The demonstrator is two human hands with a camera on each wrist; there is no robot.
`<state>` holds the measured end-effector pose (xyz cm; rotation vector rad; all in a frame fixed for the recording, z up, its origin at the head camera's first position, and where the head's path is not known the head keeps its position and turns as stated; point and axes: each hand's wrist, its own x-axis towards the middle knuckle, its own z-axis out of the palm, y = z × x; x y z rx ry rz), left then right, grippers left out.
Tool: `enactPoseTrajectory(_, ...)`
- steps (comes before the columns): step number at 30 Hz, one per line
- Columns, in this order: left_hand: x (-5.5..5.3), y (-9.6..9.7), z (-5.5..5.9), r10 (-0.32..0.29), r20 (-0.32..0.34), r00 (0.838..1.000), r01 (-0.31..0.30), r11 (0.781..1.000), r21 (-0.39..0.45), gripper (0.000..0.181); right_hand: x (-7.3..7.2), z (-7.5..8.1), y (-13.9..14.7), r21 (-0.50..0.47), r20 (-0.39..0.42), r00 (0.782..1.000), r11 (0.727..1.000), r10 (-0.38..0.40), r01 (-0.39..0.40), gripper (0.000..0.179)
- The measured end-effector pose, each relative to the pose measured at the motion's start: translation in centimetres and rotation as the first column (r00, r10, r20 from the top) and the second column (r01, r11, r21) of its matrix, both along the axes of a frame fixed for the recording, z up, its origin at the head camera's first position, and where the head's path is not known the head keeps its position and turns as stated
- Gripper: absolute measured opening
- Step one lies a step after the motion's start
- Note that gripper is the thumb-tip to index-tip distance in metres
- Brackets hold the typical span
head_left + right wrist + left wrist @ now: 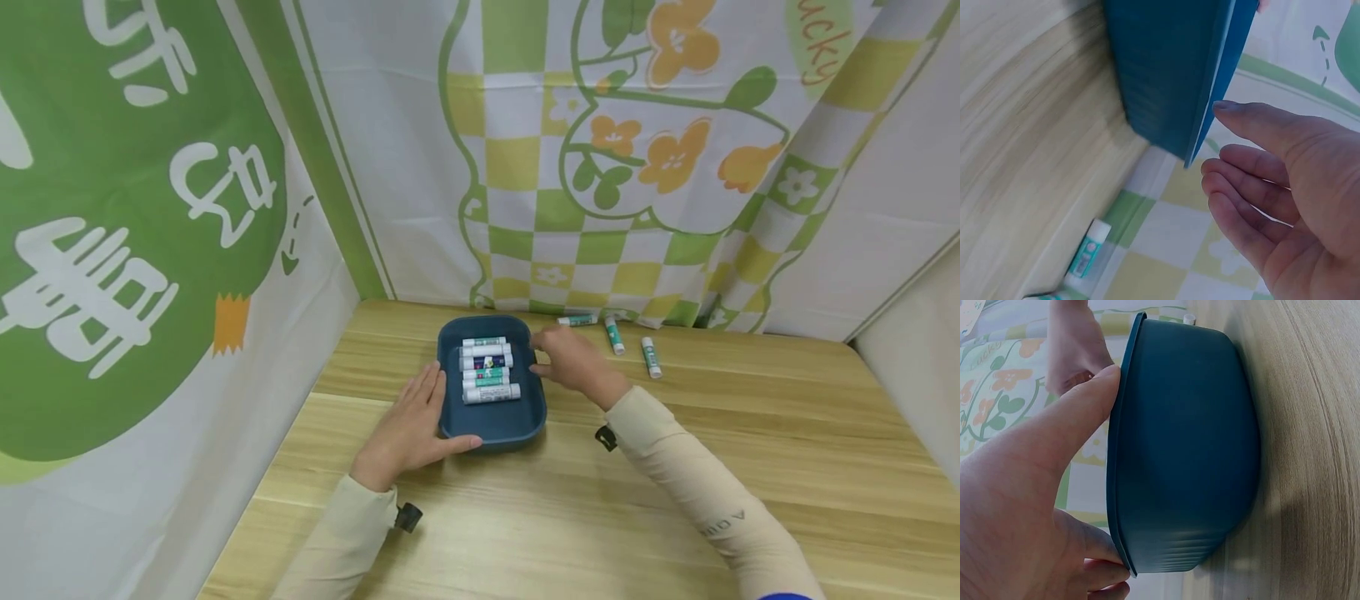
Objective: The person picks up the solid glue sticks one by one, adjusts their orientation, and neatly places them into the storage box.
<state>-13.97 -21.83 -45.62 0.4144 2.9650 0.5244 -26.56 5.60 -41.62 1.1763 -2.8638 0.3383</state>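
A dark blue plastic tray [491, 427] stands on the table with several glue sticks [491, 394] lying in a column inside, one of them with a navy label [487, 362]. My left hand [408, 429] rests on the tray's left rim and near corner, its thumb along the front edge; in the left wrist view the thumb and fingers touch the rim of the tray [1179, 437]. Beside the right rim is my right hand [573, 358], holding nothing. In the right wrist view its thumb tip is at the tray's edge and the other fingers are loosely bent.
Three more glue sticks lie right of the tray: one sideways by the curtain [577, 320], one slanted [614, 335], one farther right [651, 357]. A patterned curtain [517, 242] hangs along the wooden table's [735, 400] back edge. A green-and-white cloth [247, 350] hangs at left.
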Motion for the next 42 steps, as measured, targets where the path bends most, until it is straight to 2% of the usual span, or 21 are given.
enactPoseTrajectory(9, 0.0, 0.0, -0.2, -0.004, -0.01, 1.0, 0.004, 1.0, 0.006, 0.123, 0.1, -0.9, 3.3, -0.073, -0.028, 0.998, 0.995, -0.063, 0.061, 0.031)
enactPoseTrajectory(14, -0.1, 0.0, -0.2, -0.003, -0.012, 1.0, 0.003, 1.0, 0.003, 0.123, -0.1, -1.5, 6.1, -0.073, 0.008, 0.993, 0.991, -0.114, 0.114, 0.032)
enactPoseTrajectory(16, -0.1, 0.0, -0.2, -0.004, -0.006, 1.0, 0.004, 1.0, 0.003, 0.124, -0.2, -1.8, 7.3, -0.082, 0.019, 0.991, 0.987, -0.136, 0.137, 0.028)
enactPoseTrajectory(21, -0.2, 0.1, -0.2, -0.004, 0.002, 1.0, 0.004, 1.0, -0.002, 0.124, -0.4, -2.1, 10.2, -0.127, -0.016, 0.986, 0.978, -0.166, 0.163, 0.018)
enactPoseTrajectory(24, -0.1, 0.0, -0.2, -0.003, 0.0, 1.0, 0.003, 1.0, -0.004, 0.124, -0.6, -2.1, 11.7, -0.143, -0.022, 0.982, 0.973, -0.186, 0.181, 0.017)
enactPoseTrajectory(25, -0.1, 0.0, -0.2, -0.003, -0.001, 1.0, 0.003, 1.0, -0.003, 0.124, -0.7, -2.1, 12.1, -0.146, -0.027, 0.98, 0.971, -0.195, 0.189, 0.017)
enactPoseTrajectory(32, 0.0, 0.0, 0.0, -0.005, -0.003, 1.0, 0.005, 1.0, 0.007, 0.123, -1.1, -2.0, 14.5, -0.143, -0.046, 0.963, 0.956, -0.264, 0.255, 0.048)
enactPoseTrajectory(35, 0.0, 0.1, 0.0, -0.003, -0.004, 1.0, 0.003, 1.0, 0.008, 0.123, -1.3, -2.4, 15.3, -0.147, -0.051, 0.955, 0.948, -0.292, 0.282, 0.029)
enactPoseTrajectory(37, 0.0, 0.0, 0.0, -0.003, -0.006, 1.0, 0.003, 1.0, 0.004, 0.123, -1.6, -2.7, 15.7, -0.139, -0.036, 0.949, 0.942, -0.314, 0.306, 0.023)
enactPoseTrajectory(39, 0.0, 0.0, -0.1, -0.003, -0.007, 1.0, 0.003, 1.0, 0.0, 0.123, -1.8, -2.9, 16.1, -0.125, -0.01, 0.942, 0.935, -0.336, 0.332, 0.023)
enactPoseTrajectory(42, -0.1, 0.0, -0.1, -0.002, -0.004, 1.0, 0.002, 1.0, -0.004, 0.124, -2.1, -3.3, 16.4, -0.087, 0.038, 0.928, 0.924, -0.371, 0.373, 0.03)
